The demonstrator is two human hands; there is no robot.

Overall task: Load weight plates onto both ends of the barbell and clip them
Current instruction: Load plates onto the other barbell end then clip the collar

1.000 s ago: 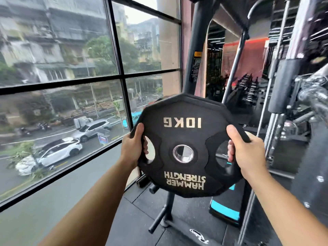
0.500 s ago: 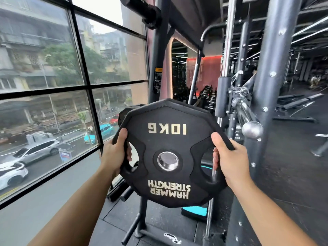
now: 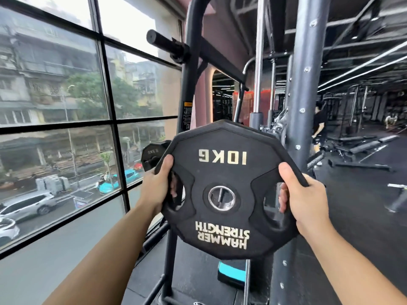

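A black 10 kg weight plate with gold lettering, upside down to me, is held upright in front of my chest. My left hand grips its left handle slot, thumb on the face. My right hand grips the right slot the same way. Through the steel centre hole something metallic shows, too unclear to name. The barbell's end is hidden behind the plate; only part of its chrome hook fitting shows above the rim, on the grey rack upright.
A small 2.5 kg plate hangs on a storage peg behind the left hand. A black peg juts out overhead. Big windows line the left. A person in black stands far right among benches. A teal-edged step lies below.
The plate has moved right and up toward the grey upright, now covering the barbell end that showed beside it half a second ago. Both hands keep their grip.
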